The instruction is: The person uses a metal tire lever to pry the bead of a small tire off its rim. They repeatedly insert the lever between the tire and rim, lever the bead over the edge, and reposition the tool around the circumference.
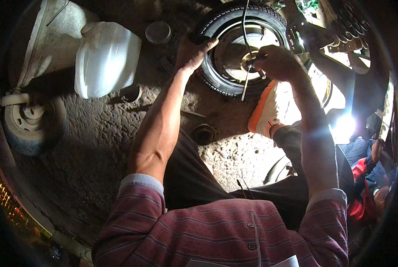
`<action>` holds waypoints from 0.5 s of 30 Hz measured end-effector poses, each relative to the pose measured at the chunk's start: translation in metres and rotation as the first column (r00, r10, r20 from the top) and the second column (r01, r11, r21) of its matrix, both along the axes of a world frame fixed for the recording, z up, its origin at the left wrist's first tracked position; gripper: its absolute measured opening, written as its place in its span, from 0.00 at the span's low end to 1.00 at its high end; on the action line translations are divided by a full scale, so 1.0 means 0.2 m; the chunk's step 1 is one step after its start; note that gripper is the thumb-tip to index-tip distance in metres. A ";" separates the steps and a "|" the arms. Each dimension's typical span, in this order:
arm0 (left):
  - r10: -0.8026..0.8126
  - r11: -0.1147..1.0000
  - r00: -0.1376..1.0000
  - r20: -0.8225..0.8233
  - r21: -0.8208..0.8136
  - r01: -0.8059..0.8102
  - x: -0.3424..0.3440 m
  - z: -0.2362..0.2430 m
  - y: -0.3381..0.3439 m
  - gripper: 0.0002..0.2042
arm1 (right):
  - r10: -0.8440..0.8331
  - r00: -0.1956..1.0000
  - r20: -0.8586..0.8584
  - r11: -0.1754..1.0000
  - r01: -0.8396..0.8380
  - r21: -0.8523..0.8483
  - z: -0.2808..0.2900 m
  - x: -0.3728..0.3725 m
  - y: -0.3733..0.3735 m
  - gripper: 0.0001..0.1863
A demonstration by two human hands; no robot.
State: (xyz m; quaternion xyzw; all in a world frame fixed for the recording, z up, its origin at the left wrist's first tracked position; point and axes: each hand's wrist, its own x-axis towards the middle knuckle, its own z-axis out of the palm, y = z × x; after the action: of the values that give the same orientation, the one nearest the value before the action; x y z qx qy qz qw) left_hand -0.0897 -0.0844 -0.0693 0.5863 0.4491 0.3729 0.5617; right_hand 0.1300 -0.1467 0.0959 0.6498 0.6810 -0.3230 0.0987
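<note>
The scene is dim overall, with a dark round fisheye border swallowing every corner. A harsh white glare (pixel 343 127) burns to the right of the small wheel (pixel 239 51), washing out detail there. Light from that side catches the hub and forearms, while the ground left of the wheel lies in deep shadow. Edges bend and blur near the rim.

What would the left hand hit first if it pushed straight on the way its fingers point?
The left hand already rests on the tyre; going on, its fingers would probably meet the metal hub plate inside the rim, though depth is unclear.
</note>
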 end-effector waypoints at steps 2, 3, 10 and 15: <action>-0.016 0.998 1.000 0.022 -0.060 0.018 0.00 0.00 0.01 0.26 | -0.060 0.994 -0.086 0.997 0.056 -0.047 0.01 0.02 0.01 0.16; -0.025 0.996 0.999 0.041 -0.089 0.029 0.00 0.00 0.02 0.27 | -0.131 0.991 -0.038 0.990 0.129 -0.061 0.00 0.02 0.00 0.17; 0.018 0.997 1.000 -0.022 -0.077 -0.020 0.00 -0.01 0.01 0.31 | -0.253 0.967 -0.010 0.963 0.253 0.091 0.00 0.02 -0.02 0.22; 0.002 0.998 0.998 0.058 -0.070 0.002 0.01 -0.01 0.03 0.32 | -0.176 0.981 -0.082 0.980 0.182 0.078 -0.08 0.01 0.00 0.20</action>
State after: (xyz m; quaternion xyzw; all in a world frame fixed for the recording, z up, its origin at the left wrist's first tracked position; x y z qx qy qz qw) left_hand -0.0877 -0.0793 -0.0710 0.5553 0.4453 0.3738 0.5946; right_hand 0.1316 -0.1468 0.0808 0.6995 0.6360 -0.3254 0.0160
